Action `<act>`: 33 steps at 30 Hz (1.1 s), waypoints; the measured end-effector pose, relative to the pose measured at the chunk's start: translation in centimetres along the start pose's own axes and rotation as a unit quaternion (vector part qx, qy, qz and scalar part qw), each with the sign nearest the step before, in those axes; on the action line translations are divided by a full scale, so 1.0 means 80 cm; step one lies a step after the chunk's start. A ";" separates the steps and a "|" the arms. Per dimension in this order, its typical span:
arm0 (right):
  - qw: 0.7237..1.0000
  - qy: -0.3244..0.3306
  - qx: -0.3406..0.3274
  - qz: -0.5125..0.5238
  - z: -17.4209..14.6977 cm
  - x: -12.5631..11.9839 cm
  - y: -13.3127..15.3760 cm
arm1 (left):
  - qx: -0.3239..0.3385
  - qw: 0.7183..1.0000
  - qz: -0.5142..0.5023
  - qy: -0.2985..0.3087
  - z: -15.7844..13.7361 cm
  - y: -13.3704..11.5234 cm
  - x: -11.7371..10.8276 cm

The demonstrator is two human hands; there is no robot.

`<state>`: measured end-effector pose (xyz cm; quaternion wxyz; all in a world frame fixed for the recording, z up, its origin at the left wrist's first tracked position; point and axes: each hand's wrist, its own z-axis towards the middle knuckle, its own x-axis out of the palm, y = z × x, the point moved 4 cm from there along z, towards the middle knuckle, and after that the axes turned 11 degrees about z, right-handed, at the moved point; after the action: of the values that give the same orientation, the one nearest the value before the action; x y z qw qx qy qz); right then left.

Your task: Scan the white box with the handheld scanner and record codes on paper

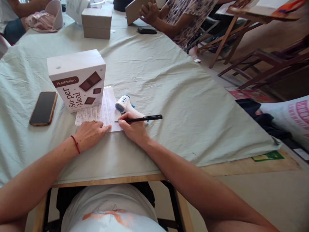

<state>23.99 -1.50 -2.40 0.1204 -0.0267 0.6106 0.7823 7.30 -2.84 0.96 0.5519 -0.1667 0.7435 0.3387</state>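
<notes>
Right hand [135, 129] pinching one pen [147, 118]; left hand [91, 134] half-open, empty, on paper [109, 104], perhaps several sheets.

"How does the pen [147, 118] look?"
"Black and slim, its tip pointing left, at the near right part of the paper [109, 104]."
"And the paper?"
"White, flat on the cloth-covered bench [154, 77], bearing rows of small print."

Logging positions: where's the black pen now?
In the head view, near centre, the black pen is in the right hand, its tip over the right part of the paper.
</notes>
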 end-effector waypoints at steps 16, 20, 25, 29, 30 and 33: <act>0.997 -0.025 -0.062 0.024 -0.002 -0.007 0.009 | 0.009 1.000 -0.009 0.000 -0.001 0.001 -0.003; 0.995 0.005 -0.064 0.079 -0.003 -0.002 0.012 | 0.008 1.000 -0.004 -0.004 -0.001 0.001 -0.002; 0.993 0.026 -0.044 0.106 -0.005 0.001 0.008 | 0.012 1.000 -0.004 -0.008 -0.001 0.000 -0.004; 0.996 0.045 -0.026 0.066 -0.004 0.000 -0.001 | 0.013 1.000 -0.001 -0.008 -0.001 0.000 -0.003; 0.997 0.047 -0.027 0.055 -0.004 0.000 -0.002 | 0.012 1.000 0.000 -0.012 -0.001 0.001 -0.003; 0.998 0.039 -0.043 0.033 -0.003 -0.001 0.000 | 0.012 0.999 0.001 -0.033 0.000 0.001 -0.001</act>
<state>24.06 -1.77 -2.46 0.0691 -0.0418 0.5815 0.8095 7.24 -2.80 1.04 0.5776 -0.1478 0.7292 0.3359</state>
